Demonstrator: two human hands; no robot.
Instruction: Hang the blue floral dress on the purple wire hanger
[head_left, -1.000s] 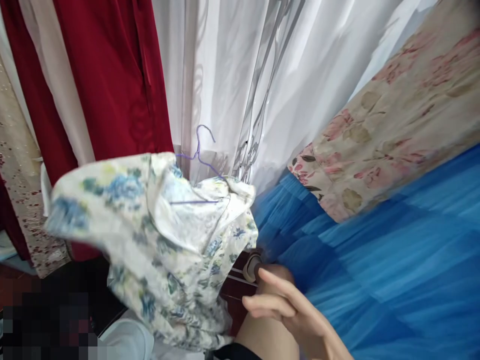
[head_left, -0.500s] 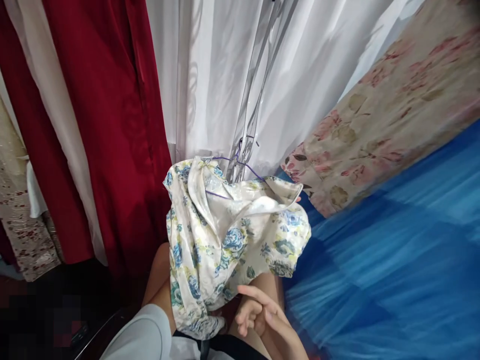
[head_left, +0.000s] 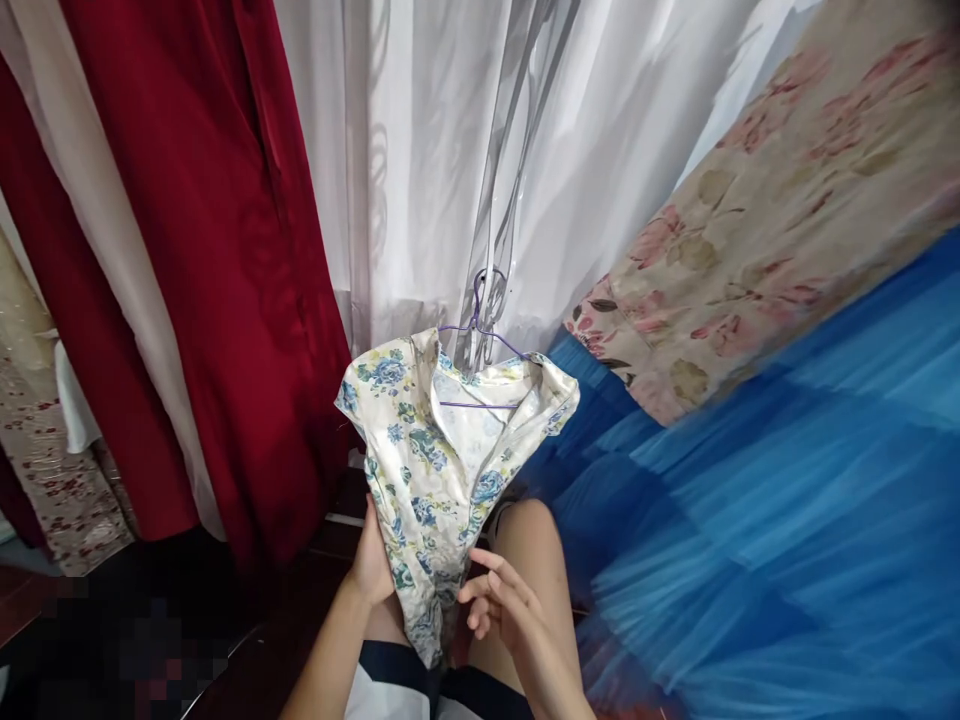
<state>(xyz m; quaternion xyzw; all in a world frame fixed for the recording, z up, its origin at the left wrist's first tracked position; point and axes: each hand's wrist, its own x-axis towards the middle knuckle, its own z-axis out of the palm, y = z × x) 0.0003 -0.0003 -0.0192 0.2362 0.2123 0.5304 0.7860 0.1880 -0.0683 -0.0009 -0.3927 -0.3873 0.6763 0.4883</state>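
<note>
Head view: red garment [head_left: 210, 280] hangs upper left; your work sits lower centre.
Left hand [head_left: 375, 565]: grasping the floral top's left edge, fingers hidden behind it.
Floral top [head_left: 420, 470]: centre, neckline up, already on the hanger; lower end gathered, not spread flat.
Purple hanger [head_left: 474, 325]: hook overlaps the pale stand; can't tell if it's hooked.
Right hand [head_left: 510, 610]: released, fingers loosely bent beside top's lower right.
Top vs 1.0 s ago: shifted right, more level; your left hand now shows.

Floral top [head_left: 420, 455]: smooth cloth; hanger [head_left: 475, 322]: glossy; blue fabric [head_left: 750, 500]: gauzy.
</note>
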